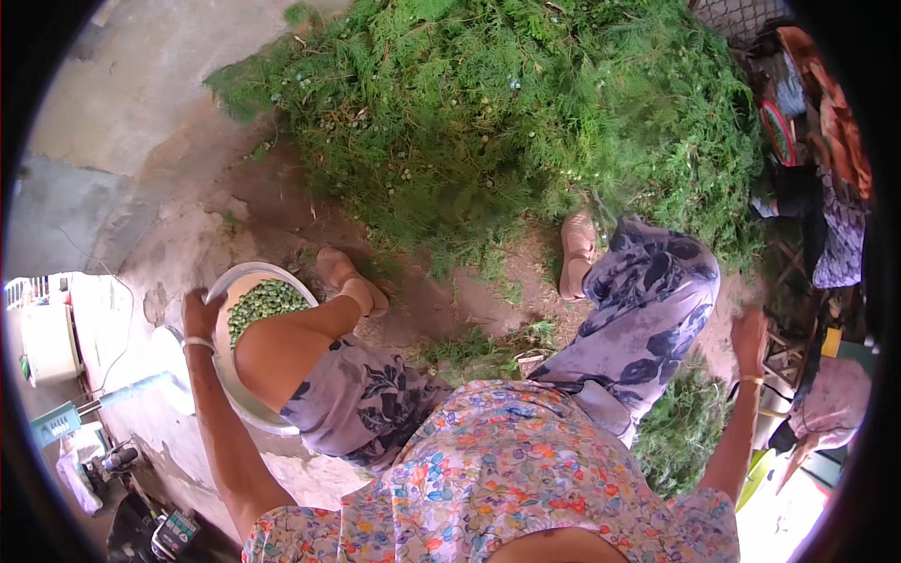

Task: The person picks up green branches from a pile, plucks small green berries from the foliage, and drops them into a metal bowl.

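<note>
Spanning the ground ahead of both hands, the heap of cut green branches (pixel 526 122) is the largest item; it lies forward of and between the left hand (pixel 202 311) and the right hand (pixel 749 343), apart from both. Next in size, a smaller clump of greenery (pixel 690 427) lies inward of the right hand, near the right forearm.

The pale round basin (pixel 246 282) sits directly inward of the left hand, partly covered by the bent left knee (pixel 272 361). A wooden frame (pixel 786 358) stands just outward of the right hand.

Grip state, left: fingers partly bent at the basin's outer rim; whether they are clamped on it or only resting cannot be told. Grip state, right: lowered, back of the hand uppermost, with no held object visible; the finger opening cannot be determined.

Smallest are the small green pieces (pixel 267 305), gathered inside the basin, inward of the left fingers and well apart from the right hand.

Step in hand, as judged: positioning or steadying the basin at the left side. Any shift of the basin calls for a secure rim hold, kept level, with clearance from the knee
</note>
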Motion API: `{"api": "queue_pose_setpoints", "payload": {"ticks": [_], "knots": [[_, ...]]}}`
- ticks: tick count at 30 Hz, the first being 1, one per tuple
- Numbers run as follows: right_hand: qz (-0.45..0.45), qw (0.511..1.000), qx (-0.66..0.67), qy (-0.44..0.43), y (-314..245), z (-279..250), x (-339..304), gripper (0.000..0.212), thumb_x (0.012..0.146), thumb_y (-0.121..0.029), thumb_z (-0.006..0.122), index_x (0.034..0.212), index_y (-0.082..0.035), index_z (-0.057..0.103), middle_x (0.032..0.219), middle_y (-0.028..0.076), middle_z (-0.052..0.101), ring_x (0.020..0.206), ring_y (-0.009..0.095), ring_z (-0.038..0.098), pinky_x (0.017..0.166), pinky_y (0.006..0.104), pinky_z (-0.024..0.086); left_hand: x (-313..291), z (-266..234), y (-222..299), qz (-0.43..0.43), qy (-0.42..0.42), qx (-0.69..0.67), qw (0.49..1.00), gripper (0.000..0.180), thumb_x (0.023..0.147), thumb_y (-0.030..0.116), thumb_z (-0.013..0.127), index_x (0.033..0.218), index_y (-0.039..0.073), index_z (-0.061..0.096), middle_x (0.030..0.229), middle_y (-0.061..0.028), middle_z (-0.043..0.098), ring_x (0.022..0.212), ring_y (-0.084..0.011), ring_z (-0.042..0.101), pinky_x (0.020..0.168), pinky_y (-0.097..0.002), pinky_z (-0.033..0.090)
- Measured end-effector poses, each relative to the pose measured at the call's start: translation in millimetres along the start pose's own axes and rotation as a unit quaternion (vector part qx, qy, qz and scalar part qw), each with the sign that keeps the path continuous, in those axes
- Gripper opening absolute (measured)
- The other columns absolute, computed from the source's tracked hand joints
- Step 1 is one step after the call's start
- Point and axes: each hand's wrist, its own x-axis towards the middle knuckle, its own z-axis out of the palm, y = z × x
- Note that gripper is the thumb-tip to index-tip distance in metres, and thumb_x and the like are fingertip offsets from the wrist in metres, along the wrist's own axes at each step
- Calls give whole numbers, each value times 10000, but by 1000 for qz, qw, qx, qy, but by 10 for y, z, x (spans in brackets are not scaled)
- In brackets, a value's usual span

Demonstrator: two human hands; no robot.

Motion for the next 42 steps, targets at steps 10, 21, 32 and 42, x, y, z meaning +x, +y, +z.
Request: {"api": "queue_pose_setpoints", "payload": {"ticks": [10,21,32,42], "knots": [[-332,917,216,-55,-3597,-201,767,184,778,-132,618,840,38,588,726,240,606,681,396,615,618,439,504,-584,110,2612,335,-73,-256,904,331,756,194,696,970,-46,619,786,-184,648,707,-287,635,641,-370,491],[-252,887,233,-310,-4147,1222,198,234,781,-142,582,796,89,616,798,299,611,705,433,593,650,493,478,-939,244,2778,412,-78,-128,899,248,746,116,674,938,-21,596,697,-190,597,667,-377,600,597,-419,461],[1,612,644,-459,-4432,-246,243,146,832,-72,592,825,59,657,595,113,614,395,116,491,367,242,388,-813,407,2897,345,-177,-213,897,318,777,221,691,857,-76,613,592,-135,569,539,-188,572,522,-314,454],[-433,741,512,39,-4396,-1067,-208,226,804,-67,577,1007,24,621,595,94,591,491,205,567,469,304,435,-788,213,3216,29,-396,-717,574,377,866,264,635,1052,-56,559,937,-126,597,845,-281,617,687,-397,538]]}}
